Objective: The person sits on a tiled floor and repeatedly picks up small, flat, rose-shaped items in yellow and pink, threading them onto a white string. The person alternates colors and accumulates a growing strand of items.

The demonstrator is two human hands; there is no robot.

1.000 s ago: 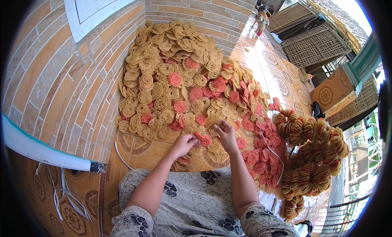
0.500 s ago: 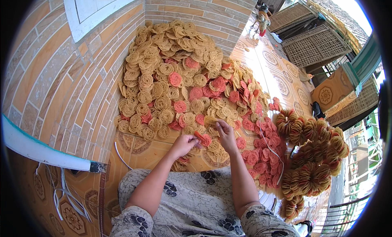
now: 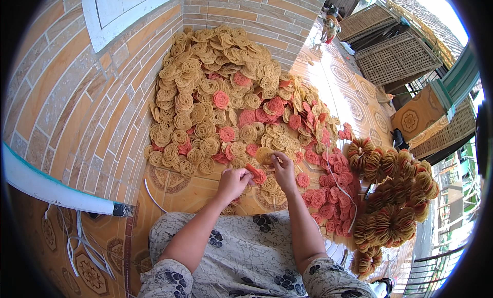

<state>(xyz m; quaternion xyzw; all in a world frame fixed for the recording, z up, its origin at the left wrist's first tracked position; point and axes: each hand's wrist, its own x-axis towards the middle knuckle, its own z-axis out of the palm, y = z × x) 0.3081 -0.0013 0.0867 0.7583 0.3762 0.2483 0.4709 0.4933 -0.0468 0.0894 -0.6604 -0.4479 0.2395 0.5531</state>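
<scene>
Pinched in my left hand (image 3: 233, 184) is a reddish-orange coiled cracker (image 3: 254, 171), seen nearly edge-on; whether there is more than one I cannot tell. My right hand (image 3: 285, 176) grips a yellow coiled cracker (image 3: 264, 155) by its edge, just right of and above the left hand. Both hands are closed and held over the front of a large heap of dry, lacy yellow crackers (image 3: 205, 128) with red ones mixed in. More red crackers (image 3: 336, 193) lie spread to the right of my right forearm.
Bundles of strung crackers (image 3: 390, 223) sit at the right, beside a white strip (image 3: 339, 182). White strings (image 3: 84, 246) hang at lower left. A tiled wall (image 3: 102, 108) bounds the heap at left and back. A rooster (image 3: 330, 28) stands at the far right.
My left hand has shifted slightly right and turned the red cracker. In my right hand the yellow cracker now shows more of its face.
</scene>
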